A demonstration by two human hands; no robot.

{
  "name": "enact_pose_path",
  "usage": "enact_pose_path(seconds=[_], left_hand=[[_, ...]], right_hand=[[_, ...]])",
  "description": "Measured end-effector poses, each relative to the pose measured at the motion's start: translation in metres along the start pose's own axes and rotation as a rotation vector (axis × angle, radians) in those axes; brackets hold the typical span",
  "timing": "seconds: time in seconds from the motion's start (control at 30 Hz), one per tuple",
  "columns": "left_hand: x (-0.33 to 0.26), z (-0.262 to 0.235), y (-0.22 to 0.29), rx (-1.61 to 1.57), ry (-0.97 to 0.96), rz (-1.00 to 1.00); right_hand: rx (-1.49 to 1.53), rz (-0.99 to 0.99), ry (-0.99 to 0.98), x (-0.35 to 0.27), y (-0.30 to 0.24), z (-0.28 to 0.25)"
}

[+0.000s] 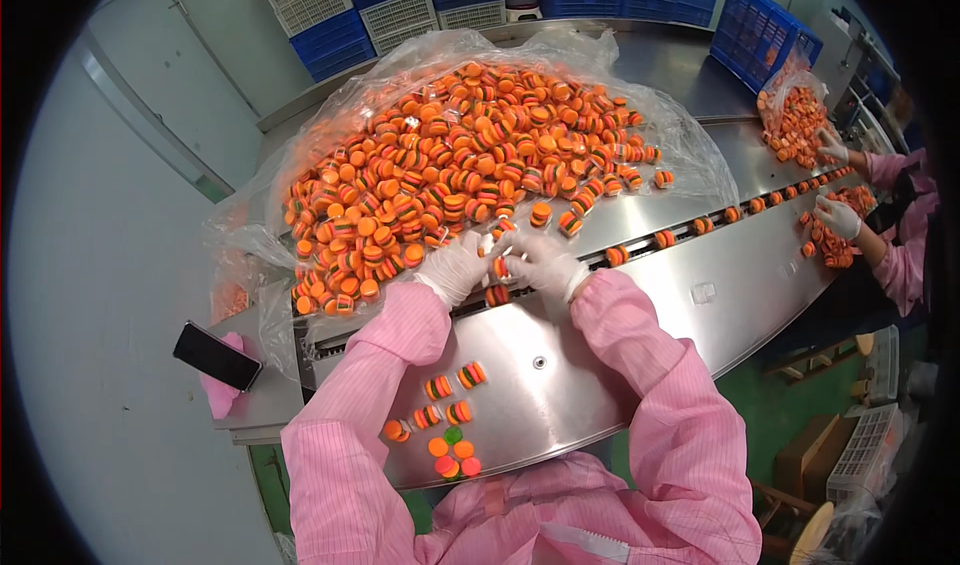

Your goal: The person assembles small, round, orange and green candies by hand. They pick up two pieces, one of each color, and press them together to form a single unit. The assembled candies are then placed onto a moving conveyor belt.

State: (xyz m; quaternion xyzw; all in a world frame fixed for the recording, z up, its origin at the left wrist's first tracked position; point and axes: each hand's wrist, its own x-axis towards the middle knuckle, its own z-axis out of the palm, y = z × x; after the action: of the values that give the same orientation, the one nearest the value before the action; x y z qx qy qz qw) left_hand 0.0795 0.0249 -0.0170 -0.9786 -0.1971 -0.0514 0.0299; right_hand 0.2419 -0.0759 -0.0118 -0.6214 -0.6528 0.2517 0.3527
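Both my hands wear thin white gloves and meet over the conveyor belt, at the near edge of a big heap of burger-shaped gummy candies (440,155). My right hand (548,265) has bent fingers closed around one burger-shaped gummy candy (500,266). Just left of it, my left hand (456,267) curls its fingers inward at the heap; what they pinch is hidden. Below my fingertips another orange candy (497,295) sits by the belt. Each candy has orange ends with red and green layers between.
A narrow conveyor belt (640,246) carries spaced candies to the right, where a gloved co-worker (905,205) handles more. Several candies and loose coloured discs (452,450) lie on the steel table (600,365) before me. A phone (217,355) rests at left; crates (400,15) stand behind.
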Motion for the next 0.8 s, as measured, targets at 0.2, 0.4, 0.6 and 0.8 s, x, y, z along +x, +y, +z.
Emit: enact_pose_path(seconds=[0.2,0.4,0.6,0.8], left_hand=[[-0.03,0.002,-0.033,-0.485,0.119,-0.14],[-0.067,-0.007,-0.037,-0.459,-0.342,-0.234],[-0.051,-0.017,-0.026,-0.908,-0.566,-0.691],[-0.041,0.001,-0.018,-0.359,0.07,-0.383]], right_hand=[[0.132,0.215,-0.178,-0.001,-0.033,0.021],[-0.515,0.214,-0.081,-0.005,-0.005,0.05],[-0.659,-0.217,0.145,0.033,0.02,0.018],[-0.64,-0.239,0.113,0.044,0.034,0.019]])
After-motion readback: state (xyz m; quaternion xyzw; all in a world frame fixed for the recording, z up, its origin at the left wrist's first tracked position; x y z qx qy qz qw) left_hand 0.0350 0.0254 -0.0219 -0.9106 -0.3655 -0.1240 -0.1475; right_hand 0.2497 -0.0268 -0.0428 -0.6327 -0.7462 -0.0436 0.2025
